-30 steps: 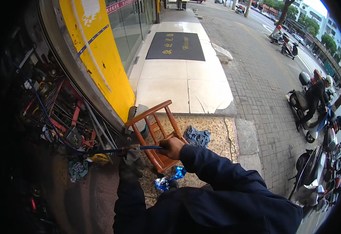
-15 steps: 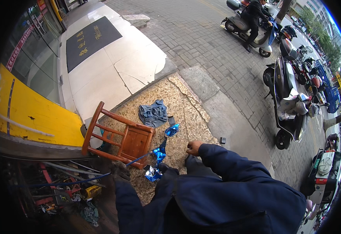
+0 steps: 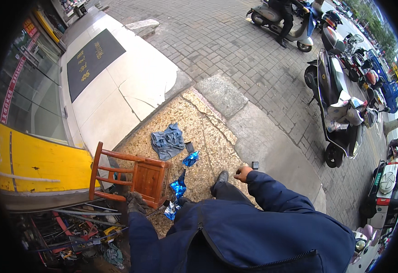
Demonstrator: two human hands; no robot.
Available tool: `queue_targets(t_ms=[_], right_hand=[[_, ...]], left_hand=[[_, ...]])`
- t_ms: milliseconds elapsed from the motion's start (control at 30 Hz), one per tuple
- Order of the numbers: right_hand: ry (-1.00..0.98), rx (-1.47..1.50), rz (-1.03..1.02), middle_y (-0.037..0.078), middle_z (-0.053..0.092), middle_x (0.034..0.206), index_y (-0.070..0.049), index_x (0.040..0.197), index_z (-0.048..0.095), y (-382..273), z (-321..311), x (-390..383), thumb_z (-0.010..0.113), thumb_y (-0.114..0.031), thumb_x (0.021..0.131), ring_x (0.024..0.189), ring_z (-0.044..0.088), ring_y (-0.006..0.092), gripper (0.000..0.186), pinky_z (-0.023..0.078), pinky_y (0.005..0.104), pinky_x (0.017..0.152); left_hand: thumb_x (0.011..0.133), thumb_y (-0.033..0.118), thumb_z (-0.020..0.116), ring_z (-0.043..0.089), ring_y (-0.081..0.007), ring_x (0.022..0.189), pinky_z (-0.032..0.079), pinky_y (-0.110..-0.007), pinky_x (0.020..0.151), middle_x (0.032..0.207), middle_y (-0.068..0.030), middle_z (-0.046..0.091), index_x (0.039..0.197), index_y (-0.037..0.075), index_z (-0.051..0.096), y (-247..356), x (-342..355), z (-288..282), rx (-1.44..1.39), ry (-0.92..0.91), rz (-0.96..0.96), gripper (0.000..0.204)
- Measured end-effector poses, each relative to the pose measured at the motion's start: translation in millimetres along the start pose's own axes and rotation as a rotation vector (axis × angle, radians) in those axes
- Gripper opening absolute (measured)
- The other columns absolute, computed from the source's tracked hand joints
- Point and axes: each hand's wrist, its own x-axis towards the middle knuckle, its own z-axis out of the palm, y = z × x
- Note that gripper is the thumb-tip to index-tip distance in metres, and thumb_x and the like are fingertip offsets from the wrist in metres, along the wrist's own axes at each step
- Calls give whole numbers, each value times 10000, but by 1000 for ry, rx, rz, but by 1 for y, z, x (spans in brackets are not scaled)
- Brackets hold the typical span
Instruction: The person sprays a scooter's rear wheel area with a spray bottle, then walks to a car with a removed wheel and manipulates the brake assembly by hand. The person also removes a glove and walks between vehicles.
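Note:
My left hand (image 3: 137, 201), in a greyish glove, is low beside the wooden chair (image 3: 146, 181); its fingers are too indistinct to read. A thin cable (image 3: 94, 240) runs toward it from the lower left, and whether the hand grips it is unclear. My bare right hand (image 3: 243, 174) is curled at the right of the chair, above my dark shoe (image 3: 220, 177); anything inside the curl is hidden. Crumpled blue foil (image 3: 178, 186) lies by my feet, with a blue-grey cloth (image 3: 167, 141) farther forward and a small dark object (image 3: 255, 165) right of the hand.
A yellow panel (image 3: 42, 161) and glass storefront (image 3: 35, 100) are left, above piled tools (image 3: 71, 230). A dark mat (image 3: 94, 61) lies on the tiled step. Parked scooters (image 3: 337, 123) line the right, where a person (image 3: 281, 20) sits on one.
My view has swung down and toward the street. My right hand has left the blue cable it held in the earliest frame and moved right; the chair now appears farther left.

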Motion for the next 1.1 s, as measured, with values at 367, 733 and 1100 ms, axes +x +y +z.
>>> queue_targets(t_ms=[367, 733, 1100], right_hand=[[312, 237, 78, 173, 696, 929, -58, 981, 706, 103, -157, 55, 663, -377, 771, 889, 662, 333, 384, 518, 391, 819], [215, 451, 489, 107, 689, 705, -52, 928, 711, 205, -137, 64, 691, -359, 777, 628, 677, 199, 343, 542, 335, 630], [403, 808, 580, 141, 708, 858, -45, 957, 704, 179, -322, 167, 681, -344, 769, 779, 690, 266, 353, 541, 359, 749]], left_hand=[[877, 155, 600, 604, -257, 664, 504, -439, 515, 851, -113, 618, 1035, 149, 570, 19, -30, 252, 132, -81, 401, 161], [873, 9, 559, 617, -299, 851, 489, -458, 655, 968, -146, 627, 1121, 70, 574, 98, -47, 525, 445, -6, 245, 255], [811, -76, 575, 546, -135, 700, 493, -277, 605, 856, -79, 597, 1125, -39, 565, 245, -33, 857, 210, -607, -116, 316]])
